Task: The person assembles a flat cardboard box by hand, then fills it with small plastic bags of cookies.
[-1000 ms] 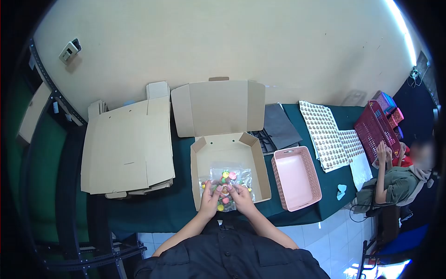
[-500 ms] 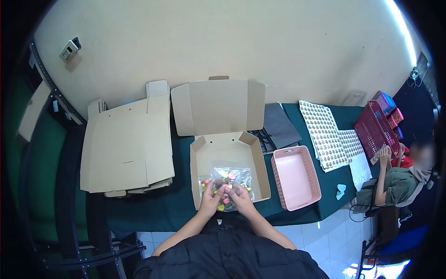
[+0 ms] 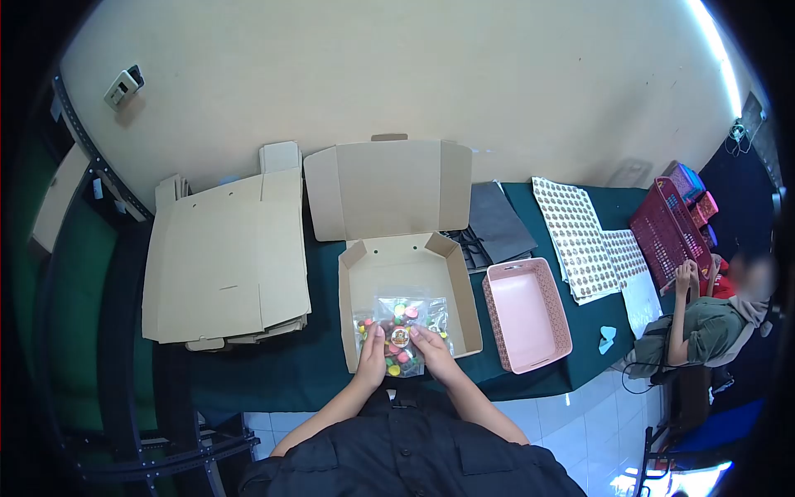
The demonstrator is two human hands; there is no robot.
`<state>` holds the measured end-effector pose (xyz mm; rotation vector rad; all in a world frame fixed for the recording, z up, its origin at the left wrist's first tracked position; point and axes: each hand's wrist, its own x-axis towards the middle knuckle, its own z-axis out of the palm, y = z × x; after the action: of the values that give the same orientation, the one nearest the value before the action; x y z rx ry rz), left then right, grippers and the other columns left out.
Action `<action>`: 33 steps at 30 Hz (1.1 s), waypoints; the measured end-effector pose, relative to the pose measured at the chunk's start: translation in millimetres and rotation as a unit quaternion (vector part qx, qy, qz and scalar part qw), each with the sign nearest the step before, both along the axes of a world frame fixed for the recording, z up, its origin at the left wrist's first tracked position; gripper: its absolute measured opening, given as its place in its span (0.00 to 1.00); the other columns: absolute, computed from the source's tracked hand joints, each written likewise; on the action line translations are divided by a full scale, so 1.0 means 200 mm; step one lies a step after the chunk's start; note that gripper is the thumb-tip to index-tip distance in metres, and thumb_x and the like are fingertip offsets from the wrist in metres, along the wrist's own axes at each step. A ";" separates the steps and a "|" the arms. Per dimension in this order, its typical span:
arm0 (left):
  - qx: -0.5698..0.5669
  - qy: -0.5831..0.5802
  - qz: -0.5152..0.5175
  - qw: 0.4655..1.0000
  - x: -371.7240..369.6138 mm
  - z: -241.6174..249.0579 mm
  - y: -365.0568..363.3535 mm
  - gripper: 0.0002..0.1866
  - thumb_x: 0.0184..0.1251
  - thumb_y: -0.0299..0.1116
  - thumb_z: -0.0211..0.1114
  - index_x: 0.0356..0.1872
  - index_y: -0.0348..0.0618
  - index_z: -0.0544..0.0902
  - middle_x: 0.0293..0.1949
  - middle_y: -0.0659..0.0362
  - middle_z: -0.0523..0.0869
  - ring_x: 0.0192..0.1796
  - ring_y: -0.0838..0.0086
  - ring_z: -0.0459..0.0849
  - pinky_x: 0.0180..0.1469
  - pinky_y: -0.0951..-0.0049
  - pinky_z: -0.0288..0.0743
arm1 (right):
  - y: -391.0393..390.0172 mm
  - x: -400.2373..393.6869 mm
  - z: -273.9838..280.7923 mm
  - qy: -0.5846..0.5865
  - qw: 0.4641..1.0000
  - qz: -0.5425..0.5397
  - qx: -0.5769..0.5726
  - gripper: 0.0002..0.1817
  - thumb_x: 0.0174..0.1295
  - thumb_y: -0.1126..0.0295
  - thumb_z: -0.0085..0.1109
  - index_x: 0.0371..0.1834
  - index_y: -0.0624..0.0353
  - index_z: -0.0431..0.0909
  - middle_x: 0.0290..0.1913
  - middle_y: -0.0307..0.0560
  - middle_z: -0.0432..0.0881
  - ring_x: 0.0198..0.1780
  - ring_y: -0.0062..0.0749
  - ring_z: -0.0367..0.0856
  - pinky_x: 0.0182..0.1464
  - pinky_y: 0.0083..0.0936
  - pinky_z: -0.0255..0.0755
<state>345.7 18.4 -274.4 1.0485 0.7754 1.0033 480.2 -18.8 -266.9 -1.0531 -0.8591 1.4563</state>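
Gripping clear bag [image 3: 399, 351] of colourful pieces [image 3: 403, 358], left hand [image 3: 372, 354] and right hand [image 3: 434, 349]; more bags [image 3: 439, 314] in open cardboard box [image 3: 406, 267].

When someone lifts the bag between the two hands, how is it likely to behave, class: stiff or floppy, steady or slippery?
The bag is probably floppy, since it looks like thin, clear plastic. Its colourful pieces seem loose, so they may shift. The shiny surface suggests it could be slippery.

Left fingers [image 3: 374, 334] and right fingers [image 3: 421, 335] hold a clear bag [image 3: 401, 346] over an open box [image 3: 409, 267].
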 end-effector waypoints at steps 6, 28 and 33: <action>0.084 0.026 -0.065 0.994 0.02 0.04 -0.02 0.25 0.65 0.36 0.59 0.57 0.35 0.63 0.48 0.53 0.75 0.49 0.72 0.76 0.51 0.74 0.72 | -0.04 0.00 0.08 -0.098 0.994 -0.054 0.010 0.17 0.65 0.64 0.51 0.50 0.67 0.73 0.41 0.42 0.79 0.43 0.19 0.76 0.46 0.19 0.70; 0.139 0.096 -0.134 0.976 0.02 0.08 -0.07 0.29 0.56 0.32 0.66 0.57 0.40 0.64 0.49 0.55 0.73 0.52 0.74 0.73 0.54 0.74 0.68 | -0.08 -0.03 0.17 -0.084 0.985 -0.152 0.008 0.15 0.64 0.64 0.54 0.42 0.67 0.76 0.34 0.40 0.79 0.33 0.15 0.75 0.33 0.14 0.70; -0.038 -0.029 -0.123 0.991 0.03 0.04 -0.06 0.23 0.65 0.36 0.60 0.56 0.36 0.65 0.48 0.56 0.73 0.51 0.76 0.73 0.53 0.76 0.68 | -0.08 0.04 0.11 -0.072 0.988 -0.065 -0.120 0.17 0.64 0.62 0.54 0.44 0.67 0.76 0.32 0.39 0.77 0.34 0.16 0.75 0.36 0.15 0.69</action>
<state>351.8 6.7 -266.7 1.0175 0.6152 0.7843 487.3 -34.0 -244.2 -1.3832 -0.7114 1.4102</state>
